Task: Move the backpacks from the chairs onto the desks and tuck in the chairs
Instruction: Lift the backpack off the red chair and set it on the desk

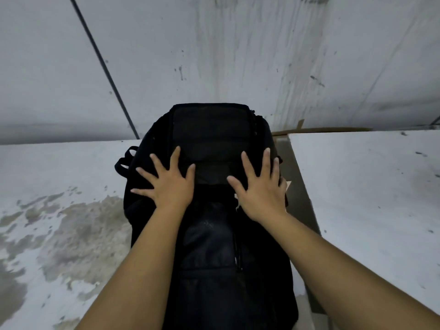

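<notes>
saw a big white wall behind, marked with dark streaks, and a thin dark line slanting down it. below that, a white table on the left, chipped and stained grey, and another white table on the right, well apart only by a narrow gap with a strip of brown card at the far end. lay across that gap, mostly on the left table: one black backpack, flat on its back, top end pointing to the wall. looked full and puffy, so likely a bit heavy, but soft and squashy, not stiff. cloth looked rough, not slippery, and nothing about it seemed easy to break. showed a dark mesh pocket near the bottom and a zip line beside it. stuck out at the left side: a black strap loop, a good place to grab. could not see a top handle, maybe hidden at the far end. best taken by the strap loop or by both sides, since a soft bag sags when lifted from the middle. rested flat on top of the bag: left hand and right hand, both with fingers spread wide, pressing down and pinching nothing. saw no chair here, so tucking in was likely not yet done.
</notes>
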